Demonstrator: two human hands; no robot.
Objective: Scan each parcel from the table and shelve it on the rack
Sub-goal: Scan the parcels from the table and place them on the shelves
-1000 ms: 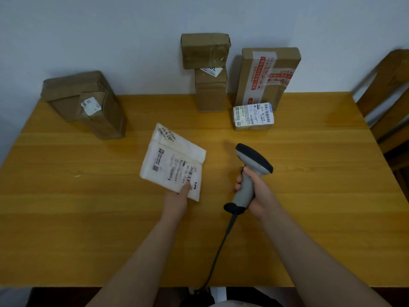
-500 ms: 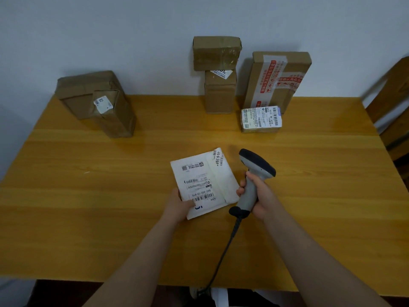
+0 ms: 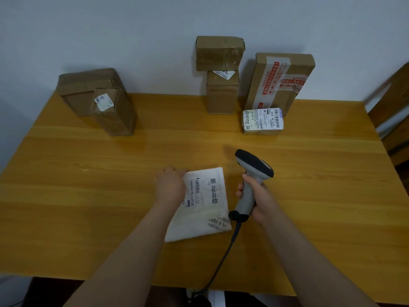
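Wooden and honey-coloured, the one table [image 3: 309, 173] fills the head view, and I count six parcels on it. One white soft plastic mailer with printed labels [image 3: 205, 207] lies near the front edge between my arms; whether it rests fully flat I cannot tell. Five brown ones stand along the wall: a tape-wrapped brown bundle [image 3: 97, 100] at far left, a small taped brown box [image 3: 219, 53] stacked on an upright brown carton [image 3: 222, 96], a tall cardboard box with red-printed tape [image 3: 278, 83], and just before it a low box with a white barcode label [image 3: 262, 120]. My left hand [image 3: 170, 185] grips the mailer's far left corner, fingers curled over the edge, their tips hidden. My right hand [image 3: 260, 200] is wrapped tightly round the handle of the one grey-and-black barcode scanner [image 3: 254, 165], held just right of the mailer, its black cable [image 3: 223, 258] trailing off the table front.
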